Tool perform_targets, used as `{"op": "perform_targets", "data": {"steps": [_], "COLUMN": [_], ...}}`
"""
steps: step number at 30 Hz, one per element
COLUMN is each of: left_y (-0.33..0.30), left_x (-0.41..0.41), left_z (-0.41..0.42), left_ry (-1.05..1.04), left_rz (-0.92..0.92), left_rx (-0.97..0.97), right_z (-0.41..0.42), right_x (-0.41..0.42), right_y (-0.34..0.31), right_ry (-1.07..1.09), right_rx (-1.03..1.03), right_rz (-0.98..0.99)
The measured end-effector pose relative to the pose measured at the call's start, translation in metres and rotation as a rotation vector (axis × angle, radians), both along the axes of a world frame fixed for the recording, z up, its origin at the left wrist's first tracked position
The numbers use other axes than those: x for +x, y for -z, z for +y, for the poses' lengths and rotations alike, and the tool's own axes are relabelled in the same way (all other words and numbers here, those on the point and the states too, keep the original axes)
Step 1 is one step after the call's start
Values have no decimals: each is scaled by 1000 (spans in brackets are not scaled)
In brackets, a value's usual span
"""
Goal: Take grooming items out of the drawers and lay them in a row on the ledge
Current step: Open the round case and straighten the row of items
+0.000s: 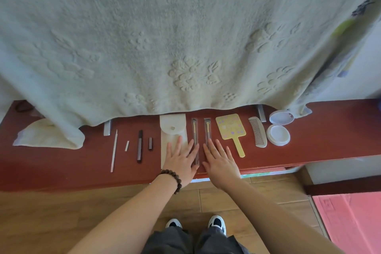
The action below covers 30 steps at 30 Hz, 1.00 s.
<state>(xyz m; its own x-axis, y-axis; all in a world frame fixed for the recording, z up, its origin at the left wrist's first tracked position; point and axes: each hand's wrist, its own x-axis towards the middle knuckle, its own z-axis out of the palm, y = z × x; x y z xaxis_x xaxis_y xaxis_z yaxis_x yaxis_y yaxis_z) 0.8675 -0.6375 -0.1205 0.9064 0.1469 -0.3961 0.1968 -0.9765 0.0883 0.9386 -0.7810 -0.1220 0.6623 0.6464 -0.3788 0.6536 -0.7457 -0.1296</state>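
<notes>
Grooming items lie in a row on the red-brown ledge [61, 163]. From left: a thin white stick [114, 150], a short white piece [127, 146], a dark pencil [140, 146], a small dark cap [150, 143], a white pouch [172, 130], two packaged brushes [194, 130] [207, 130], a yellow hand mirror [231, 130], a grey comb [257, 132] and an open round case [278, 135]. My left hand [181, 161] lies flat, fingers straight, on the pouch and the left brush. My right hand [220, 161] lies flat over the right brush's lower end.
A pale embossed blanket [165, 37] hangs over the ledge's back edge. A folded cream cloth [47, 136] sits at the ledge's left. Wooden floor [61, 212] lies below, with a pink mat [350, 222] at the right. My shoes stand close to the ledge front.
</notes>
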Motion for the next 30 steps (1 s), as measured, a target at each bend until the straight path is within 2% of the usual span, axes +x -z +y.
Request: {"op": "perform_targets", "data": {"steps": [5,9,11,17,23,30], "left_y": [-7,-6,-1,11,11,11], "left_x": [-8,-28,-35,-38,-34,-30], "left_z": [1,14,18,16,13,1], "left_ry": [-104,-263,-309,-270,-217,-267], "left_rz": [-154,-237,-207,-139,-111,-98], "left_rx": [-108,-52,-56,-70,-56,-61], "right_z": [1,14,21,24,11,5], "right_x": [-2,-9,-12,-9,2,6], "right_y": [-5,-6,-2,8,8,-5], "right_ry": [5,-41,-58,-107,-102,-75], "right_rx": [94,123,110,54,66,126], "right_rz": [-13,1,13,29,23,8]}}
